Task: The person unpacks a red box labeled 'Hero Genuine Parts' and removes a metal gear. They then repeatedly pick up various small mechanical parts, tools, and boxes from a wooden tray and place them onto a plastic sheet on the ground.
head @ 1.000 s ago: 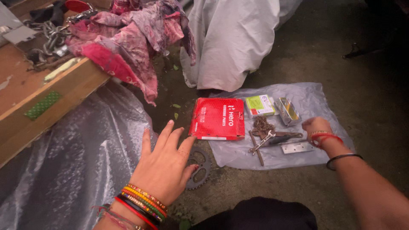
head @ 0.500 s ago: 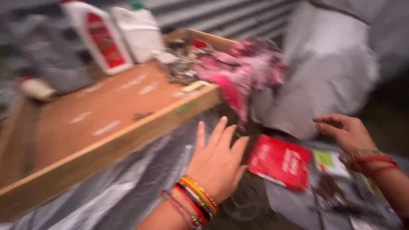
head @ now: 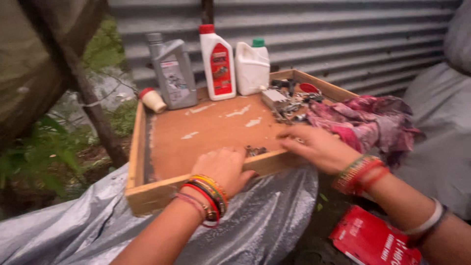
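A shallow wooden tray (head: 147,194) with a brown floor lies in front of me. My left hand (head: 225,168) rests palm down on its front rim, fingers curled over the edge, holding nothing that I can see. My right hand (head: 316,146) lies on the same rim further right, fingers spread toward a small heap of metal bits (head: 255,150) between the two hands. Coloured bangles circle both wrists.
At the tray's back stand a grey oil jug (head: 171,73), a white bottle with a red label (head: 218,61) and a white jug (head: 252,67). Metal parts (head: 287,100) and a pink cloth (head: 368,122) fill the right side. A red box (head: 375,240) lies below; grey plastic sheet (head: 73,230) underneath.
The view has swung up from the ground sheet to the wooden tray. Both hands have moved from near the red box up onto the tray's front rim.
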